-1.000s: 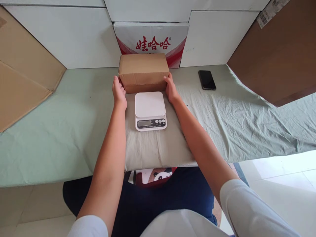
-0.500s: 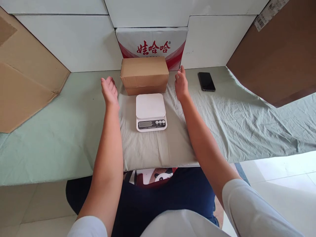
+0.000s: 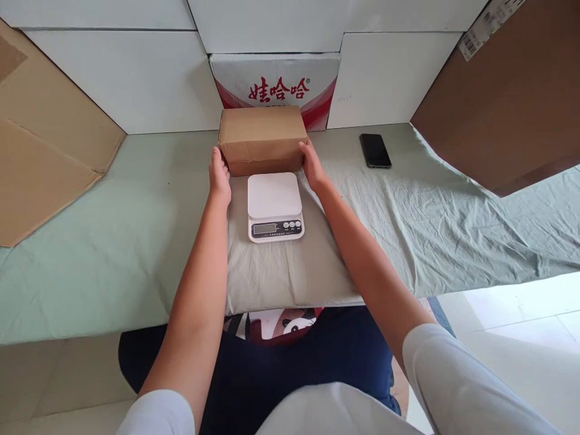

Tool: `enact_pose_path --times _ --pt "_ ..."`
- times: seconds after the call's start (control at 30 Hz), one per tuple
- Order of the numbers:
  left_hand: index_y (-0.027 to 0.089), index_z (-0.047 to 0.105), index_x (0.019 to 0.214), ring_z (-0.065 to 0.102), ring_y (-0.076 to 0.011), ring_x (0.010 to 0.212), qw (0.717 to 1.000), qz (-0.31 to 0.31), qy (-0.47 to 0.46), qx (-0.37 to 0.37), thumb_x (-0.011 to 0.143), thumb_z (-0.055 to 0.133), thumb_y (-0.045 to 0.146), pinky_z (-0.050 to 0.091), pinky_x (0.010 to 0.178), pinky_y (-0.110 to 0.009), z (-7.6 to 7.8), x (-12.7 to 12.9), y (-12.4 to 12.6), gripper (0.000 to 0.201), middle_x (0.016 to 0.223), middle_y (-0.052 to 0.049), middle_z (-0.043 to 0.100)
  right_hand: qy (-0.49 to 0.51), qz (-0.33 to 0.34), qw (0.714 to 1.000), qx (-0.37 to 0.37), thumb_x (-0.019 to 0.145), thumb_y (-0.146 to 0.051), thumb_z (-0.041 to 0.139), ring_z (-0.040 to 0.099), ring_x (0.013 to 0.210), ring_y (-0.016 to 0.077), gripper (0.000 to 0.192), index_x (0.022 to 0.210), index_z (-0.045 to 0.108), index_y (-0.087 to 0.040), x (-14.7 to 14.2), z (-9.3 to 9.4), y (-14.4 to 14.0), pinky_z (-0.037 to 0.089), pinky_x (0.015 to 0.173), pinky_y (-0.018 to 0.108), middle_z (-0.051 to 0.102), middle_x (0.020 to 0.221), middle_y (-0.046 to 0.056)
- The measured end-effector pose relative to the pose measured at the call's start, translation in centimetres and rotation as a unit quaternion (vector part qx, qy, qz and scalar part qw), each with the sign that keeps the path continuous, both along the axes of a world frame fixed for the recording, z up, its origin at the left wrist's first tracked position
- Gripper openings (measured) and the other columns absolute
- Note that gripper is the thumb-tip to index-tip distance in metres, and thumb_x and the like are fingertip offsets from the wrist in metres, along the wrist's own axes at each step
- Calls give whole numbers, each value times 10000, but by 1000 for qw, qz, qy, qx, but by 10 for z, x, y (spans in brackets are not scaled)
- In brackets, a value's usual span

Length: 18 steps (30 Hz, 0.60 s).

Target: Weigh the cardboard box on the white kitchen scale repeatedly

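Observation:
A small brown cardboard box (image 3: 263, 148) stands on the cloth behind a white kitchen scale (image 3: 274, 196). My left hand (image 3: 219, 176) is against the box's left end, thumb up at its front corner, the other fingers partly hidden. Around the right end curls my right hand (image 3: 312, 164), its thumb on the front face and its fingers mostly out of sight behind the corner. The box is held between both hands and appears to rest on the table. The scale's display looks blank, and its plate carries nothing.
A black phone (image 3: 375, 150) lies to the right on the green cloth (image 3: 113, 241). White boxes and a carton with red lettering (image 3: 278, 78) form a wall behind. Large cardboard panels stand at the left (image 3: 54, 139) and right (image 3: 502, 109).
Both hands have moved inward from beside the box, where they were apart from it, and now take hold of its two ends. Box and scale have stayed in place.

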<state>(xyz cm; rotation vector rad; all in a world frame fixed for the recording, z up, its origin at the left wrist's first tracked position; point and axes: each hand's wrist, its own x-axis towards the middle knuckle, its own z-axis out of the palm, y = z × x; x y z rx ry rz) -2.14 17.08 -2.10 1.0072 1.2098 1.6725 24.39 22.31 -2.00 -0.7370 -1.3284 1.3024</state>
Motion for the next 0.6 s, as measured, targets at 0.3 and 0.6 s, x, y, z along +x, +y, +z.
enact_pose_path --times 0.3,0.6 --pt "248 732 1448 433 -315 1760 1000 0 2 2 909 527 1010 332 1460 -485 -1 2 0 955 1729 -163 636 1 -34 999 -6 784 -825 677 471 1738 286 904 1526 539 -327 -10 14 -21 342 1513 515 604 1772 6" --pt "315 715 1489 427 -291 1763 996 -26 48 75 910 489 1025 377 1440 -481 28 -21 -12 944 1746 -78 621 -47 -41 995 76 782 -910 660 365 1782 283 1046 1654 443 -375 -12 51 -17 278 1533 511 500 1847 -54"
